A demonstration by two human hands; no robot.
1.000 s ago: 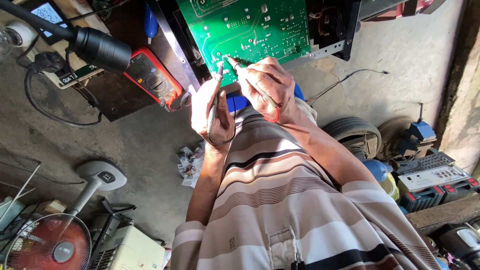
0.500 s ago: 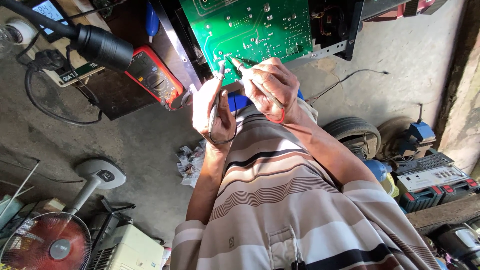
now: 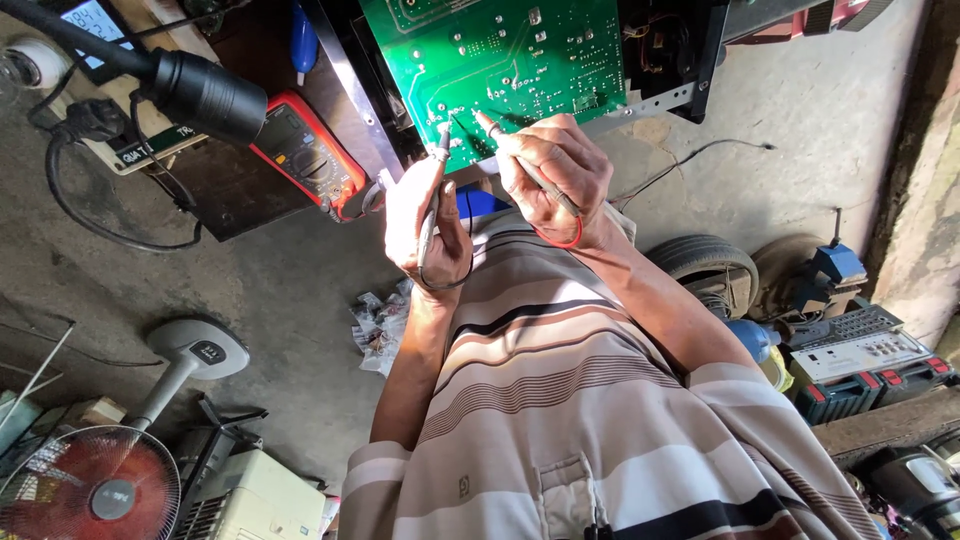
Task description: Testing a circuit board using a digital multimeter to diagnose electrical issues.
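My left hand (image 3: 425, 225) grips the black probe (image 3: 432, 200), right hand (image 3: 560, 175) grips the red probe (image 3: 525, 165); both tips have crept onto the green circuit board (image 3: 500, 60), upper centre — contact made, w/ red multimeter (image 3: 305, 150) left.

Screens and labels up-left of the hands
A red multimeter (image 3: 305, 160) with grey rectangular screen lies left of the probes; beyond it, a pale blue-white screen (image 3: 88, 20) and a dark strip label (image 3: 150, 148)

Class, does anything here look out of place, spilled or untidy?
Yes: a heap of crumpled scraps lies loose on the concrete floor, near the left hand holding its black probe; it looks like dropped litter.
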